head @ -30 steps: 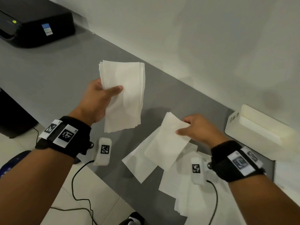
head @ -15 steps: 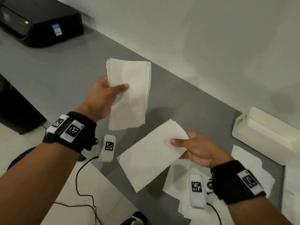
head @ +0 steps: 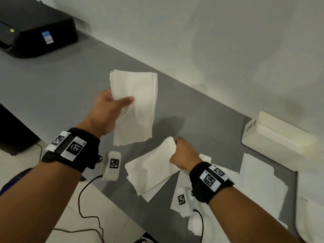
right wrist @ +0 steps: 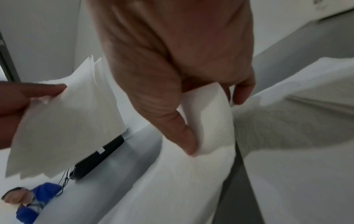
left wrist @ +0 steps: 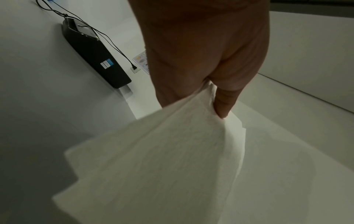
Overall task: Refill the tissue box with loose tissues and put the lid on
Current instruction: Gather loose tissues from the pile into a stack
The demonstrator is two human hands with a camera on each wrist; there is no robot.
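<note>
Two batches of white tissues are in hand, both above the grey table (head: 52, 88). Left hand (head: 107, 111) pinches a stack of tissues (head: 136, 106), thumb on top and fingers behind, edges slightly staggered; the stack hangs near frame centre in the head view. Right hand (head: 184, 153) at 5 o'clock from it is clamped on one corner of a few loose sheets (head: 150, 171), thumb against fingers, sheets fanning toward 7 o'clock. The hands are apart, not touching. More loose tissues (head: 259, 186) lie flat on the table at 4 o'clock, thin, matte, faintly textured.

Tissue box (head: 277, 142) sits at 3 o'clock against the wall (head: 210, 41), off-white, rectangular, rounded corners; small dark print on its short end, too small to read. Cannot tell whether the lid is on it.

Both wrists carry black bands with square black-and-white code tags; one tag on the left band shows small characters, unreadable. Black printer (head: 35, 27) at 11 o'clock has a lit green LED and a blue-and-white sticker, text not legible.
</note>
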